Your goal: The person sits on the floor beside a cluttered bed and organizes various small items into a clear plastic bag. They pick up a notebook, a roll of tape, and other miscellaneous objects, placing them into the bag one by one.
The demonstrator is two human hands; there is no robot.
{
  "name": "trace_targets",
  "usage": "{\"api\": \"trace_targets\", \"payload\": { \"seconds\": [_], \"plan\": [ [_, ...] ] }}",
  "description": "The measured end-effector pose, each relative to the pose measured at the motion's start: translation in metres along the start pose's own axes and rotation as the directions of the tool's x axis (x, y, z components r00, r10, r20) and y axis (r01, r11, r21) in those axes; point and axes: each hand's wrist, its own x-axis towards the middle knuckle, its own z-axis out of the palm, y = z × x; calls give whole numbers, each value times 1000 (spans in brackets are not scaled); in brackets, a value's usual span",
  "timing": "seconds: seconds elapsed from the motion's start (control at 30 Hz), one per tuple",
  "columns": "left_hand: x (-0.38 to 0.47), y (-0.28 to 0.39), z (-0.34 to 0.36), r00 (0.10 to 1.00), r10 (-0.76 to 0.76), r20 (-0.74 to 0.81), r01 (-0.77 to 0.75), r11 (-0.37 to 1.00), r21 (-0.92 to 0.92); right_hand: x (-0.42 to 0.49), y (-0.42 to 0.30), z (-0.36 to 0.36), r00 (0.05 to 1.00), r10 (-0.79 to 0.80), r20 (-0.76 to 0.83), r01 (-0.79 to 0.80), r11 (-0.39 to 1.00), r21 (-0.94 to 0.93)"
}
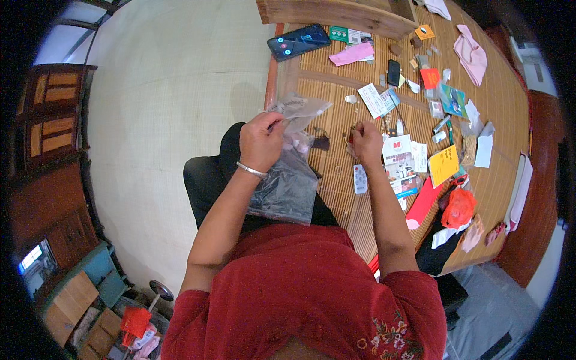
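Note:
My left hand (pixel 262 139), with a silver bangle at the wrist, grips a clear plastic zip bag (pixel 288 186) near its top. The bag hangs over my lap at the edge of the bamboo mat (pixel 333 180), and pinkish contents show through its upper part. My right hand (pixel 369 143) is low over the mat with its fingertips pinched together. Something small and reddish shows at those fingertips; whether it is held or just touched is unclear. Between the hands lies a small dark tassel-like thing (pixel 321 143). A blister pack of pills (pixel 360 179) lies below my right hand.
A wooden drawer (pixel 337 15) and a smartphone (pixel 299 42) sit at the far side. To the right are a printed leaflet (pixel 399 162), a yellow steno pad (pixel 443 165), a red plastic bag (pixel 459 208), a pink cloth (pixel 470 54) and several small packets and papers. A pale wall stands left.

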Motion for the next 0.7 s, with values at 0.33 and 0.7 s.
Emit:
{"api": "trace_targets", "payload": {
  "seconds": [0.33,0.7],
  "plan": [
    [2,8,-3,999,40,2,-40,995,88,-15,-123,-7,823,-544,-163,568,779,267],
    [0,4,-2,1000,24,17,-25,998,58,46,-46,1,984,-65,-167,76,995,60]
  ]
}}
